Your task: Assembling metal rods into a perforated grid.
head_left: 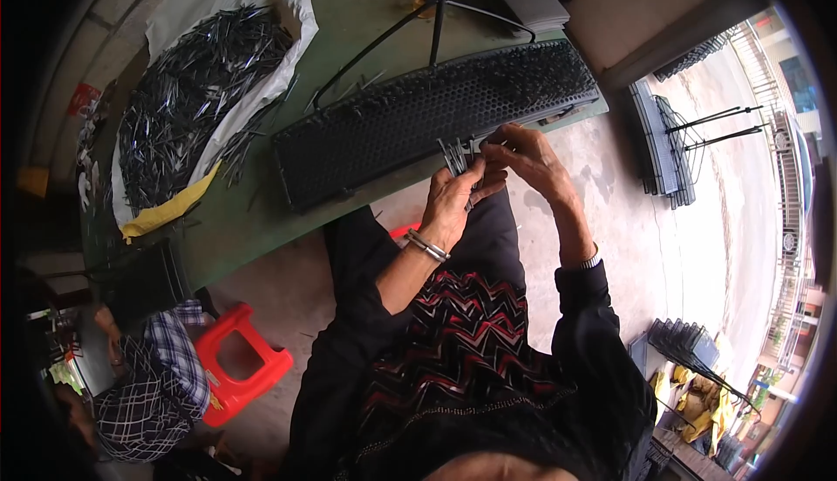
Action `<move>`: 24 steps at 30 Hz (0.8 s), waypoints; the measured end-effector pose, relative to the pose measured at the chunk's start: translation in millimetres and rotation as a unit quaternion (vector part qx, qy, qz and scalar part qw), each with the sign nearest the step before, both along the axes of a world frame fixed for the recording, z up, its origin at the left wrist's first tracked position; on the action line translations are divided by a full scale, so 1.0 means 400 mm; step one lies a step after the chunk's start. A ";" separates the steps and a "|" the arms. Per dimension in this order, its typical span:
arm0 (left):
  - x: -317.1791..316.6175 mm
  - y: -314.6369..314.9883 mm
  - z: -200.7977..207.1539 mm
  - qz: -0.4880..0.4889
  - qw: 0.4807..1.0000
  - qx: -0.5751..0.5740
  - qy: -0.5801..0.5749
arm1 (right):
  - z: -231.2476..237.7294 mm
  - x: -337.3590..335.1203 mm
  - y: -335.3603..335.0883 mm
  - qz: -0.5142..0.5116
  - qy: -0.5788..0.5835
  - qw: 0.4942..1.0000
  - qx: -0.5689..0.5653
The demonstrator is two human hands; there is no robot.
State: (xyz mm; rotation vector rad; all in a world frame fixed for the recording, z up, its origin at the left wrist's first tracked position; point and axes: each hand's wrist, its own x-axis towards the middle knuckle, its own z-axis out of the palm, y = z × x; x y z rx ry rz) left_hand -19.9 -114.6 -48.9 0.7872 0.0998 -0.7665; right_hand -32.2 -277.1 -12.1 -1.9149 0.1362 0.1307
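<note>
A bunch of thin, dark metal strips [452, 156] is gripped in my left hand [447, 206], their ends sticking up past the thumb. Close beside it, my right hand [528, 158] has its fingers bent in a pinch near the strips' ends; whatever is between the fingertips is too small to make out. Both hands are above my lap, just off the near edge of a long black perforated panel [349, 156]. Many small dark pieces stand packed in the panel's holes toward its right end, while bare holes show over much of its left and middle.
A white sack [301, 23] lies opened on the green table [235, 241], heaped with dark metal strips [200, 88]. Black rods [436, 32] rise behind the panel. A red plastic stool [235, 385] and another person [144, 402] are at lower left. Black racks [667, 150] stand right.
</note>
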 end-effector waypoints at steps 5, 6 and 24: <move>0.005 0.006 -0.005 0.011 1.000 0.010 0.001 | 0.018 0.008 0.016 -0.009 0.028 0.995 0.091; 0.008 0.008 0.001 0.011 1.000 0.009 0.001 | 0.025 0.010 0.020 -0.013 0.027 0.996 0.085; 0.030 -0.008 -0.018 0.020 0.997 0.071 -0.031 | 0.008 0.066 -0.015 0.031 0.016 0.999 -0.007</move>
